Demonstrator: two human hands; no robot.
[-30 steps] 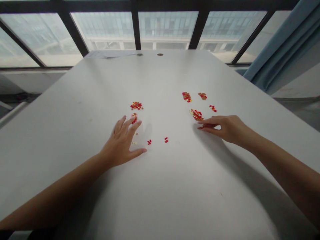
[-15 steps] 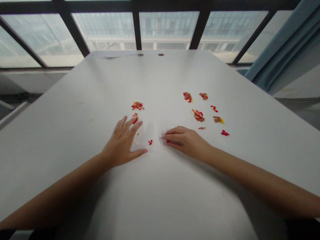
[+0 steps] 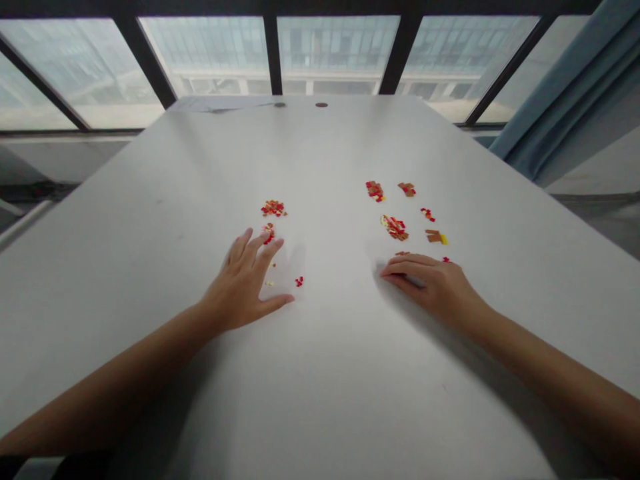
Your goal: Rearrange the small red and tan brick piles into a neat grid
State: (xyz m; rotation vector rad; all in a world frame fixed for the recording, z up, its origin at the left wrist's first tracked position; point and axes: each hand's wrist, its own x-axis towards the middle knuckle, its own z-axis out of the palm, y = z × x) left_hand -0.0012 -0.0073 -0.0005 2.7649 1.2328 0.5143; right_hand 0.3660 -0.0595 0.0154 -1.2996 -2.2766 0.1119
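Note:
My left hand (image 3: pixel 241 283) rests on the white table (image 3: pixel 320 387) with its fingers spread. By its fingertips lies a small cluster of red and orange bits (image 3: pixel 269 232), partly covered. Between its thumb and index finger are tiny pale yellow bits (image 3: pixel 269 283), and just beyond the thumb tip is a little group of red bits (image 3: pixel 299 281). My right hand (image 3: pixel 433 283) is low over the table, thumb and fingers pressed together; whatever they may hold is hidden. Its fingers partly cover some brown pieces (image 3: pixel 402 253), and red pieces (image 3: pixel 447 259) peek out behind its knuckles.
Past my left hand lies a pile of red and orange bits (image 3: pixel 273 208). On the right are a larger red and gold pile (image 3: pixel 395 227), a red-brown pile (image 3: pixel 375 191), and brown strips with a yellow one (image 3: pixel 435 237). A blue curtain (image 3: pixel 555 100) hangs at the right.
My right hand has moved right, from near the middle of the table to beside the right-hand piles. The red piece seen at its fingers before is out of sight. My left hand stays put.

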